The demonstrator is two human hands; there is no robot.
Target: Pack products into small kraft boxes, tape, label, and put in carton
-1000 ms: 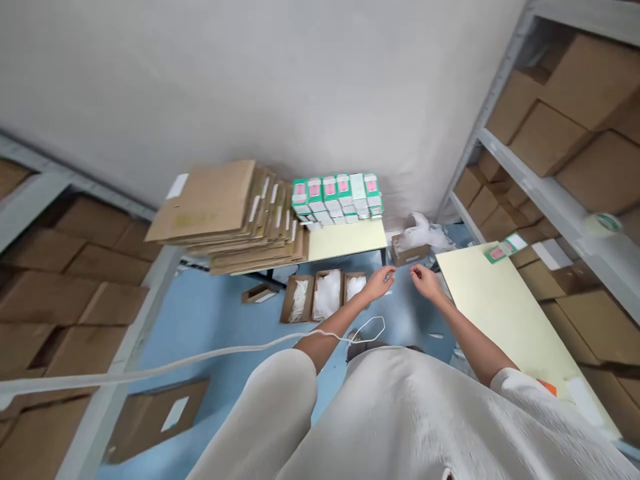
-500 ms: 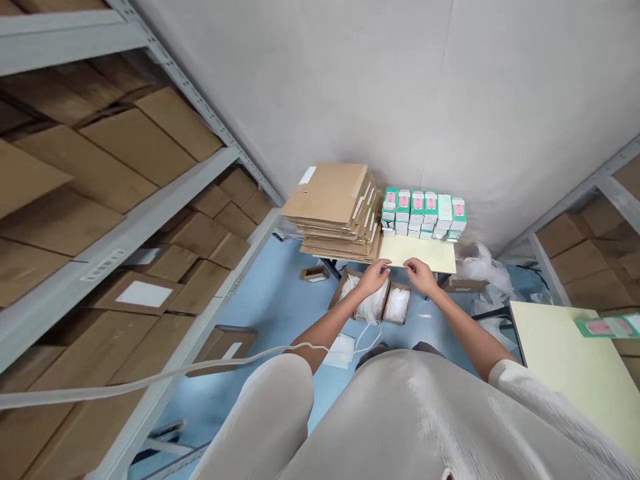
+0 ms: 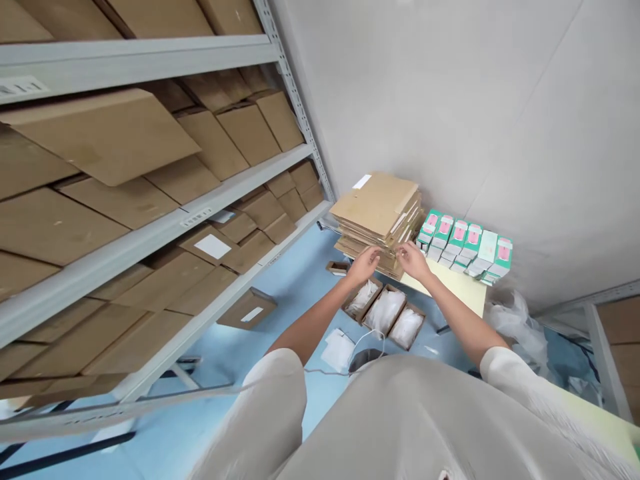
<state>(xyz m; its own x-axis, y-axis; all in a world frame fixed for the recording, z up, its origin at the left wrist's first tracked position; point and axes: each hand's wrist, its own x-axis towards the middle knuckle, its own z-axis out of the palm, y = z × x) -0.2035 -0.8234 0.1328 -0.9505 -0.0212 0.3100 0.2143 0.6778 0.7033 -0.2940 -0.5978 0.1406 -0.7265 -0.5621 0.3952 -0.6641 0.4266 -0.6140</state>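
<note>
l hand [image 3: 364, 265] & r hand [image 3: 413, 261] are raised nr each other but apart, fingers curled, in front of flattened cardboard cartons [image 3: 377, 203]; nothing visible in either, can't tell if fingertips are pinched or touching cardboard. cartons lie stacked flat on pale yellow table [image 3: 463, 283], prob to save space. green-and-white boxes [image 3: 465, 247] sit in rows by wall [image 3: 440, 100], prob for tidiness. open cardboard boxes [image 3: 374, 307] w/ white contents [image 3: 385, 311] on floor [image 3: 300, 293], prob for easy reach.

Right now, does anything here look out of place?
Yes: white pieces lie loose on the blue floor, outside the open boxes, as if dropped. The flattened cardboard stack by the left hand is uneven, its edges not lined up.
</note>
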